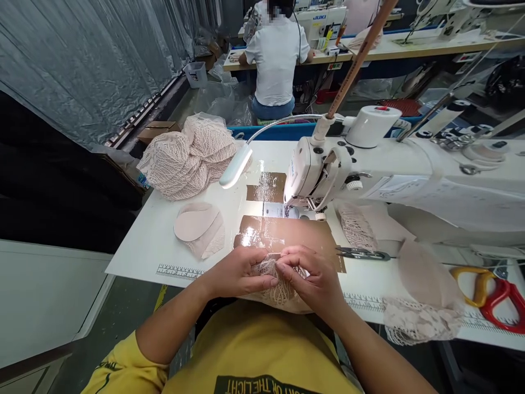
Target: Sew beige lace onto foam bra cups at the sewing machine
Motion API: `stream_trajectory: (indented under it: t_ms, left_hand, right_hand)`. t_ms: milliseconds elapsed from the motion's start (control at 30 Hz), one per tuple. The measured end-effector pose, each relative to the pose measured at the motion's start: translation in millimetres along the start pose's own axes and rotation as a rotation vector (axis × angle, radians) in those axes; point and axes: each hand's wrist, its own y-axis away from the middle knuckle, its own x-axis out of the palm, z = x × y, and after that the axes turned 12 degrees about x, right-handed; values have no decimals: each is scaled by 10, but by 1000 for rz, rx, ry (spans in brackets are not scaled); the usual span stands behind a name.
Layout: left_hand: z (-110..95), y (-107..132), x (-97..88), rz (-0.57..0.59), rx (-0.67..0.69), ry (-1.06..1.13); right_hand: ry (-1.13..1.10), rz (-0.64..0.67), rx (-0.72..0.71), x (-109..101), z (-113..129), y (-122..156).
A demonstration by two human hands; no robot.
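Both of my hands pinch a piece of beige lace fabric (279, 287) at the front edge of the sewing table. My left hand (241, 271) grips its left side, thumb on top. On the other side my right hand (309, 273) holds the upper edge between thumb and fingers. The lower part of the lace hangs toward my lap. Just beyond my fingers, brown tape (287, 232) covers the table in front of the sewing machine (314, 175). The needle area is lit and apart from the fabric.
A heap of beige lace (188, 156) lies at the back left, near beige cut pieces (199, 227). At right are thread snips (363, 253), more lace (424, 320) and scissors with red and yellow handles (502, 303). A lamp (237, 166) arches over the table. A person (275, 60) sits ahead.
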Motion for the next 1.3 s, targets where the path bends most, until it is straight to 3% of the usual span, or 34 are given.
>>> stream_trajectory:
  t_ms: [333,633,800,1000,1133,1233,1300]
  left_hand:
    - [-69,-129,-48,39,37,-40]
    - [-6,-187,-50,46,-8,213]
    - [8,-212,-50,25,5,105]
    - [63,-216,-87,99,-19,347]
    - [140,-240,75,-33,-35,492]
    - [199,-225,185,-230,-99,639]
    - [201,-164,118,-386,-175,670]
  right_hand:
    - [11,-22,-32,-40,-2,-38]
    - [-54,-19,162,-83,-23,-31]
    - [-43,167,266,-165,-18,-90]
    - [-166,292,302,-233,-43,-93]
    - [-343,327,413,-184,-105,-98]
    - [-460,308,470,-155,-163,-132]
    - [-518,274,510,-190,-217,-143]
